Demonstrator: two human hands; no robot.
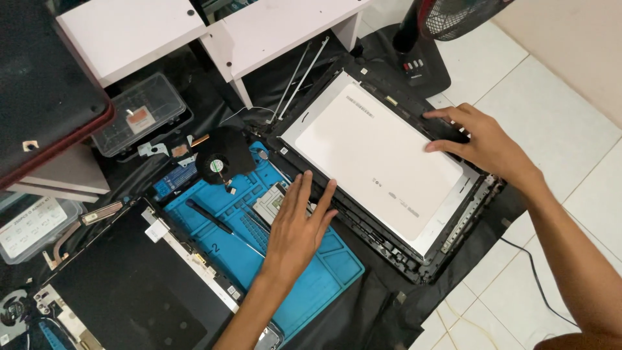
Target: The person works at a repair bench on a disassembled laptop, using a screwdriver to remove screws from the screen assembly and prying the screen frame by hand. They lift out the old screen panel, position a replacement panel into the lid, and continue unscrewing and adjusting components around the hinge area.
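Nearest the camera, the left hand (pixel 299 223) comes up from six o'clock and lies flat, fingers together, its grip spread and holding nothing; the fingertips press the near long edge of the screen panel (pixel 376 159), while the palm rests over the blue repair mat (pixel 324 272). That panel, pale and blank side up, sits at the centre, tilted so its long edges run from ten o'clock toward four, seated in a black lid frame (pixel 414 262). At two o'clock the right hand (pixel 486 142) reaches in from the right, fingers splayed and pressing the far corner of the frame, grip likewise spread, closed on nothing.

On the mat, just beside the left hand at nine o'clock, lie a black-handled screwdriver (pixel 210 217) and a small cooling fan (pixel 217 163). Farther out at eight o'clock is a dark laptop base (pixel 123 285). At ten o'clock a clear plastic parts box (pixel 139 110) sits on black cloth, with a white low table (pixel 272 29) at twelve. A standing fan's black base (pixel 421 68) is at one o'clock on the white tiled floor (pixel 564 110).
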